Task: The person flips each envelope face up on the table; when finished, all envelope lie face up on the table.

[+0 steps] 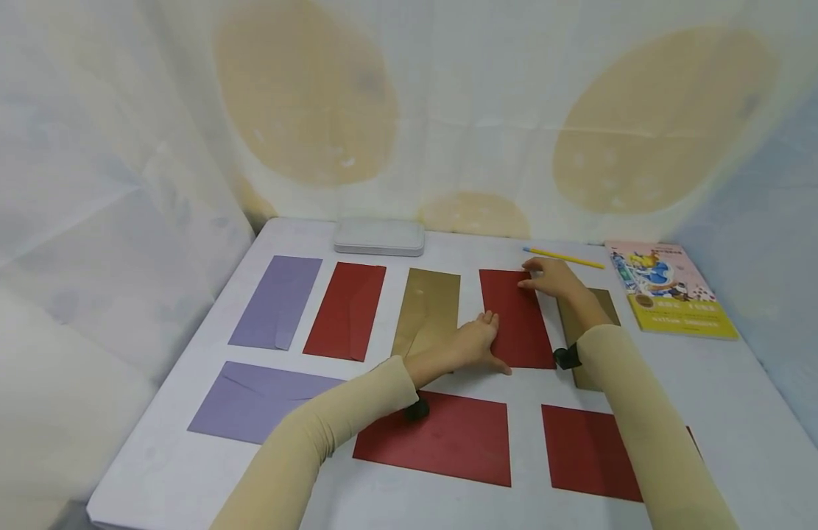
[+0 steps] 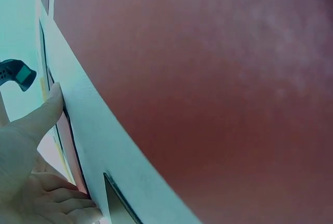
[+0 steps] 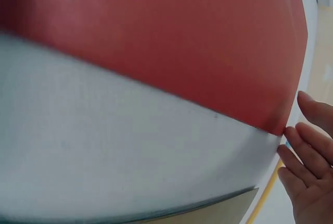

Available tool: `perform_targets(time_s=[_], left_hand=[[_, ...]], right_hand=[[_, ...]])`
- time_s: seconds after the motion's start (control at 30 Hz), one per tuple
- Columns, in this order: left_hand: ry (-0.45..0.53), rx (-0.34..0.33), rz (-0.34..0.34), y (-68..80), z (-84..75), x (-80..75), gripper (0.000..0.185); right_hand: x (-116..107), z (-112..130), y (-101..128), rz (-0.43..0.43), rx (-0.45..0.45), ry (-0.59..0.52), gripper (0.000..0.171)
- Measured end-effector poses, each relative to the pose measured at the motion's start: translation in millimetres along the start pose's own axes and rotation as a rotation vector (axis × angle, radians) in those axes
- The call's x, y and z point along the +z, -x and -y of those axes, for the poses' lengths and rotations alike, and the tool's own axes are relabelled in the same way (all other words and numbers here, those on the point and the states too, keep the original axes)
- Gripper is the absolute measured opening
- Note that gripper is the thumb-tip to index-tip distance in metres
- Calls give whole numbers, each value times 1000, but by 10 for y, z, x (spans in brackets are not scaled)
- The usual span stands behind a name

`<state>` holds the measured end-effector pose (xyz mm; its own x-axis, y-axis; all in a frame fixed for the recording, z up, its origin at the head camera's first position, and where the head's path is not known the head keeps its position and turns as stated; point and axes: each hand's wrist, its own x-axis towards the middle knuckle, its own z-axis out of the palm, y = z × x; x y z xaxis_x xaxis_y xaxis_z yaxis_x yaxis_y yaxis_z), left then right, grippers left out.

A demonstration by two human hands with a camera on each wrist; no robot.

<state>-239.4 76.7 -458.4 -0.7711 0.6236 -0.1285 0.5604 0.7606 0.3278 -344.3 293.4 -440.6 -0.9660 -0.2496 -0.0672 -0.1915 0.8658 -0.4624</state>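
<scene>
Head view shows both hands flat on one upright red envelope (image 1: 517, 318) in the back row of the worktop (image 1: 733, 397), between a gold envelope (image 1: 427, 311) and another gold one (image 1: 610, 305) mostly hidden by the right arm. Left hand (image 1: 476, 341) lies at its lower left edge, fingers straight and together, thumb spread along the bottom. Right hand (image 1: 548, 277) rests on its upper right corner, fingers relaxed and stretched out, gripping nothing. Behind that hand a yellow pencil (image 1: 564, 257) lies beside a picture book (image 1: 670, 288). Left wrist view shows the thumb (image 2: 44, 112) touching the envelope's edge
</scene>
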Motion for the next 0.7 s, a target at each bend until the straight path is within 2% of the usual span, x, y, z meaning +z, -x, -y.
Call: perform_targets(time_s=[0.13, 0.23, 0.33, 0.43, 0.53, 0.7], left_hand=[[-9, 1, 3, -1, -15, 13, 106], [-9, 4, 6, -1, -17, 29, 107], [-5, 5, 7, 4, -18, 40, 107], [-25, 9, 0, 5, -15, 38, 106], [-41, 14, -8, 2, -10, 25, 106], [-63, 23, -13, -5, 7, -2, 103]], right_hand=[[-19, -37, 22, -27, -24, -13, 50], [-34, -62, 53, -33, -7, -12, 48], [-37, -73, 74, -2, 6, 22, 48], [-24, -70, 72, 21, -28, 87, 49], [-10, -64, 59, 7, -56, 138, 50], [11, -58, 32, -9, -37, 126, 49]])
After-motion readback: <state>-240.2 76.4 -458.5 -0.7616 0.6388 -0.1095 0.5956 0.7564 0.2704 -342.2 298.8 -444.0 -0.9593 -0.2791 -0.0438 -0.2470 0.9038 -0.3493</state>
